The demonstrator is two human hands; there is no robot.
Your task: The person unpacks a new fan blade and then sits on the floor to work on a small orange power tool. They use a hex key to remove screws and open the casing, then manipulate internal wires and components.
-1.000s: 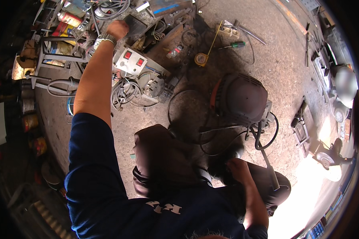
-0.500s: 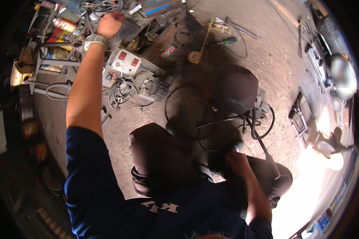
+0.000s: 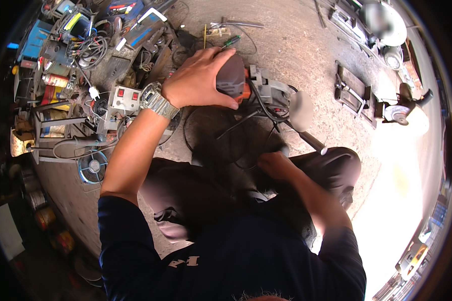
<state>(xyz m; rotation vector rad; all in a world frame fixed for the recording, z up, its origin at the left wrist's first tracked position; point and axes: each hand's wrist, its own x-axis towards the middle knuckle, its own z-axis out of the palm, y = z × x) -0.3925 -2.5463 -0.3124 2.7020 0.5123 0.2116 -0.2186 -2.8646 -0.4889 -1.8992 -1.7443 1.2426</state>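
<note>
My left hand (image 3: 198, 80), with a watch on its wrist, is spread around the dark rounded end of a power tool (image 3: 231, 78). The fingers curve over its far side and the thumb lies along its near side. Beyond that end the tool has an orange part, a grey metal body, a black cord and a pale round disc (image 3: 301, 111). Low between my knees, my right hand (image 3: 273, 164) is closed in shadow. What it holds, if anything, is hidden. A green-handled screwdriver (image 3: 231, 41) lies on the floor just past my left fingertips.
Left of my arm sit a switch box (image 3: 124, 98) with two red switches, coiled grey cables (image 3: 93, 47) and a blue round fan (image 3: 92, 166). A spray can (image 3: 55, 80) stands among clutter. A metal frame (image 3: 351, 90) lies to the right.
My left hand has come from the clutter at the upper left to the dark end of the power tool. My right hand stays low between my knees. The view has shifted.
</note>
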